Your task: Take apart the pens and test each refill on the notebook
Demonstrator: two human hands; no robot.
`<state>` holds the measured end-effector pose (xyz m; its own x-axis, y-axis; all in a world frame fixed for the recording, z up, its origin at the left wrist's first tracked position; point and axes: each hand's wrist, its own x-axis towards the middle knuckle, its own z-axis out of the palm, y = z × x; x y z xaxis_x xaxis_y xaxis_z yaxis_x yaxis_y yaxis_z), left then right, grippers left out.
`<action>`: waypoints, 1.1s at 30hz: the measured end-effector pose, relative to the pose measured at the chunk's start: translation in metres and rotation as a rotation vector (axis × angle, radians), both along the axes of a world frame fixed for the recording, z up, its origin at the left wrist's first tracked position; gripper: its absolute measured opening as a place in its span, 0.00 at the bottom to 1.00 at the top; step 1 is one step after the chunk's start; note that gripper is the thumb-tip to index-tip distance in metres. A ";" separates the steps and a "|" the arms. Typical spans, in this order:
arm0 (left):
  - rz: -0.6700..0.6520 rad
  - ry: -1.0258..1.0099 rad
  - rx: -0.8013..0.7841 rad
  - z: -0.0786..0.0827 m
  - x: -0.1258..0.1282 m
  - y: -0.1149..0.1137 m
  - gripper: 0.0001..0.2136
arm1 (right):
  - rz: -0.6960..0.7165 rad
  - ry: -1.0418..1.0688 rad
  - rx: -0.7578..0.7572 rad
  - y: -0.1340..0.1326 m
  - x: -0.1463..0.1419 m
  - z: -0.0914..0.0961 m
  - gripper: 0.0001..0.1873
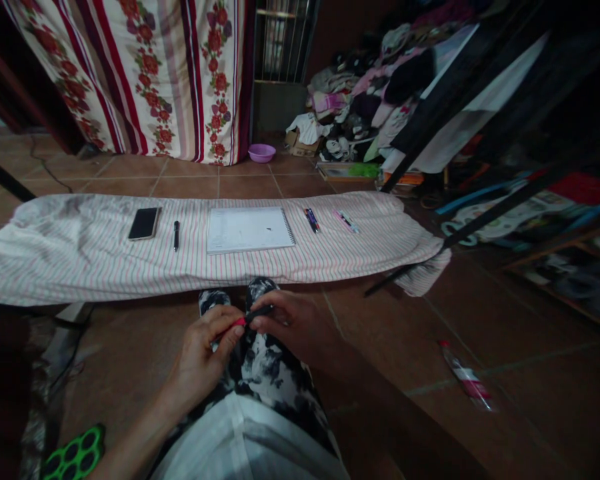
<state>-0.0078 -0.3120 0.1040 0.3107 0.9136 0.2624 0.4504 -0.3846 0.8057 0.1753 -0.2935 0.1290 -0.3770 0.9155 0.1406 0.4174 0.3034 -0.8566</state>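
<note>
Above my lap, both hands meet at a pen (261,311) with a pinkish-red part and a black part. My left hand (204,347) is closed on the red end. Fingertips of my right hand (297,325) pinch the black end; whether the two parts are joined I cannot tell. Beyond my knees, a spiral notebook (247,229) lies open on a striped cloth (105,267), with a tiny dark piece on its page. Left of it are a black pen (177,236) and a phone (145,223). To its right lie dark pens (311,220) and a pink-and-white pen (347,221).
Dark metal bars (473,230) rise at the cloth's right end. A plastic bottle (467,377) lies on the tiled floor at right. Behind are a purple basin (262,153), a flowered curtain (150,73) and piled clothes (365,100). A green object (77,453) sits lower left.
</note>
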 end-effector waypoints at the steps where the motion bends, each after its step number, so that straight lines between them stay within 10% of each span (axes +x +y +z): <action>1: 0.003 0.003 0.006 0.000 0.000 0.000 0.09 | 0.000 -0.021 0.021 0.001 0.000 0.001 0.05; 33: 0.042 0.031 0.066 0.002 0.000 0.002 0.10 | -0.040 -0.390 0.025 0.018 -0.012 0.020 0.24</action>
<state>-0.0079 -0.3102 0.1059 0.2814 0.9068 0.3138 0.4915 -0.4170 0.7645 0.1631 -0.2756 0.1488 -0.3701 0.9289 0.0161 0.7221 0.2985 -0.6240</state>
